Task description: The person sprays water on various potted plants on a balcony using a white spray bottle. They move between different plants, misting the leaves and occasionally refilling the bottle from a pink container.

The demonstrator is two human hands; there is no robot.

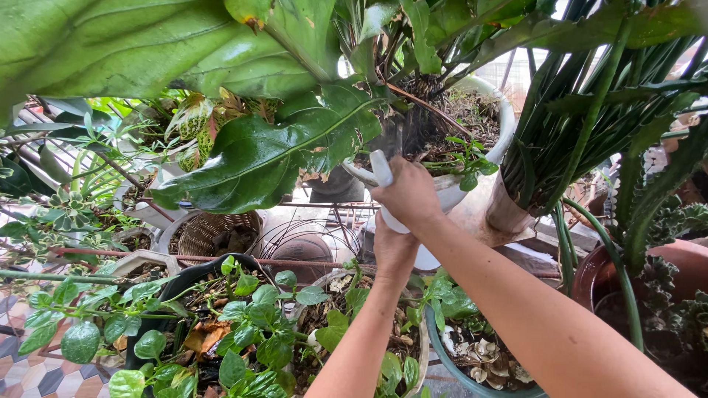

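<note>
Head view: fingers (394,193) closed round white spray bottle (385,177).

The spray bottle (391,199) looks like smooth white plastic, the big leaf (265,158) beside it glossy and waxy (brown, dry patches along its edge), the white pot (501,118) glazed ceramic, the basket (210,232) rough woven wicker, and the round pot (682,258) matt terracotta.

soft, even daylight (sharp, slight backlight)

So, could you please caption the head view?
Both hands, right hand above left hand, hold a white spray bottle toward a white plant pot.
</note>
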